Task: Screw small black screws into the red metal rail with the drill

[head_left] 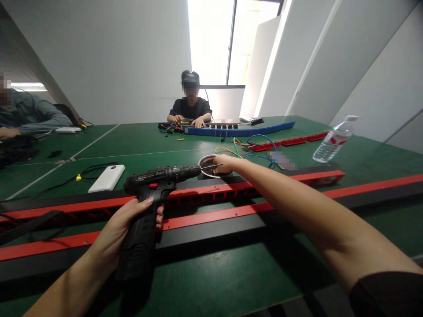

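1. Left hand (117, 226) is wrapped snugly round the grip of a black drill (148, 180), thumb up one side, fingertips poking out on the right. Can't see whether any finger is on the trigger.
2. Right hand (224, 164) is down in a metal bowl (205, 159), fingers bunched. Can't tell if it's pinching anything.
3. The drill is up over the near left of the table (211, 277), its long thin bit (211, 166) pointing right across the bowl. Bit and right fingers overlap from here; no clue if they touch.
4. Handling, my guess: fairly hefty, hard and stiff, not too slippery. Grip is the place to hold it; the bit looks like the fragile end. The bowl looks light and easy to tip, so I'd take it by the rim.
5. Dark bits lie in the bowl, too small to make out, partly behind the fingers.
6. Around the hands: a near bar (211, 215) and a far bar (211, 190), both red and black. The near one runs out of frame. White gadget (107, 178) to the left, bottle (333, 141) to the right.
7. Far side: a co-worker (191, 108) with both hands at a blue strip (238, 130), details tiny. Far left, another person's sleeve (46, 112), cut off by the edge.
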The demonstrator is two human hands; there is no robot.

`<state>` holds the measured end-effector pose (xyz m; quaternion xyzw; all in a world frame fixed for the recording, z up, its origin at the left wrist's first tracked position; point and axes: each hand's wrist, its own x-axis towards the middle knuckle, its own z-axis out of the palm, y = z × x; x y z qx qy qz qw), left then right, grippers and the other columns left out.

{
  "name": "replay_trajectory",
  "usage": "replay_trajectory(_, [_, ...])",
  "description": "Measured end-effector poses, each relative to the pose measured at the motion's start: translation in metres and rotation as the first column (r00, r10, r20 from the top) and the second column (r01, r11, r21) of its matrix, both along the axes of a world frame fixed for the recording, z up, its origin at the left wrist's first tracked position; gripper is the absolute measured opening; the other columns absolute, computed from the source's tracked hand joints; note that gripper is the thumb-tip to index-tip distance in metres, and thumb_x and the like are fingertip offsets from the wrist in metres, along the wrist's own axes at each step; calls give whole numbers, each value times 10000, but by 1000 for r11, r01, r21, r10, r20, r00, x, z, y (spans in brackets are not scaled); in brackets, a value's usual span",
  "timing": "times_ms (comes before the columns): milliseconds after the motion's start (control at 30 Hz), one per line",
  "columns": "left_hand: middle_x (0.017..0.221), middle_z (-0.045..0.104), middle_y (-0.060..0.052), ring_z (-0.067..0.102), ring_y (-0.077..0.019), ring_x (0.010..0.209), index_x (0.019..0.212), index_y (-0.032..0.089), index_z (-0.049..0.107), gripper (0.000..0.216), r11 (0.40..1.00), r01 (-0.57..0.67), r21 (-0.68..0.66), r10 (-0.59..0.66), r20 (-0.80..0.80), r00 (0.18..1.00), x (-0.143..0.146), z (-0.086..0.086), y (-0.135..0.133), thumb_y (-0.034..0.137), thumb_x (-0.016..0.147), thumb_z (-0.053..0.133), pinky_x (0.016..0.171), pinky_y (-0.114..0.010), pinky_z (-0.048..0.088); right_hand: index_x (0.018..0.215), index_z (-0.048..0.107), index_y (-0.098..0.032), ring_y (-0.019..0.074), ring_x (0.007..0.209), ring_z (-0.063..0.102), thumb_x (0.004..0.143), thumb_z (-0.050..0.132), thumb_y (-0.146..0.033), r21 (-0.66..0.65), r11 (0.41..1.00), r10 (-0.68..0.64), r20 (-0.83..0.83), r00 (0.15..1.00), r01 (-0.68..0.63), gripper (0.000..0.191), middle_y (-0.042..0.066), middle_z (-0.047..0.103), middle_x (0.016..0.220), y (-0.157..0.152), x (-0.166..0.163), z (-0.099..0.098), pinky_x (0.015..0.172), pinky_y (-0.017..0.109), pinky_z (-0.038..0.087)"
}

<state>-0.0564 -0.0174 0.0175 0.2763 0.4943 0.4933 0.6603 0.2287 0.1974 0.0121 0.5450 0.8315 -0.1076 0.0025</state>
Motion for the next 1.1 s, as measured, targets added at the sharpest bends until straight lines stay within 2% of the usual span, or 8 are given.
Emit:
replay_trajectory(233, [818,678,-103,653,-180,663,874,101,725,115,1000,14,1,-14,-20,1000,0,0,0,199,814,721,587,-266,603,960,780,-120,179,668,618,843,637,-278,-36,999,-34,-27,999,33,243,108,712,805,4,9,3,617,282,425])
replay_trajectory(433, [833,683,-106,657,-186,674,879,106,729,98,1000,10,9,-10,-20,1000,1,1,0,182,820,710,609,-273,612,961,768,-132,175,744,610,913,600,-325,63,998,-20,-162,987,31,261,96,726,863,-5,14,6,643,268,400])
replay_trajectory(600, [835,681,-113,657,-182,667,886,90,730,104,1000,-4,5,4,-25,1000,0,0,1,168,850,670,607,-270,610,826,762,-130,193,715,608,860,634,-285,139,987,-55,-180,982,80,203,111,716,790,-21,22,5,645,294,396])
replay_trajectory(667, [837,679,-112,660,-182,674,894,87,732,115,1000,0,0,0,-24,1000,0,0,1,175,855,669,613,-271,613,779,749,-128,190,682,604,858,624,-277,111,987,-94,-194,977,117,210,109,701,747,-24,25,4,628,301,398])
replay_trajectory(733, [840,679,-108,660,-182,679,897,90,731,121,1000,2,9,-2,-22,1000,0,0,1,190,856,678,622,-276,617,761,725,-126,176,650,601,897,598,-298,35,988,-130,-299,945,147,253,100,686,711,-26,28,4,610,295,414])
replay_trajectory(800, [840,679,-105,658,-178,677,903,91,729,124,1000,6,13,-5,-26,1000,0,0,1,196,853,686,626,-275,617,759,694,-128,156,630,599,932,586,-322,-56,985,-168,-467,868,160,281,90,680,703,-30,32,4,598,280,435])
replay_trajectory(933, [838,681,-111,659,-178,672,914,78,725,143,1000,16,0,-16,-49,999,-1,-1,1,198,840,701,617,-269,612,777,675,-143,122,632,597,904,668,-327,-180,980,-193,-776,601,83,224,68,688,755,-50,42,3,564,240,443])
replay_trajectory(1100, [848,697,-109,671,-187,682,927,95,700,167,1000,6,15,-5,-79,997,0,-4,0,187,794,742,625,-282,613,829,728,-171,101,613,565,786,806,-341,-348,937,-332,-903,271,-11,192,58,716,831,-95,50,-2,548,235,465])
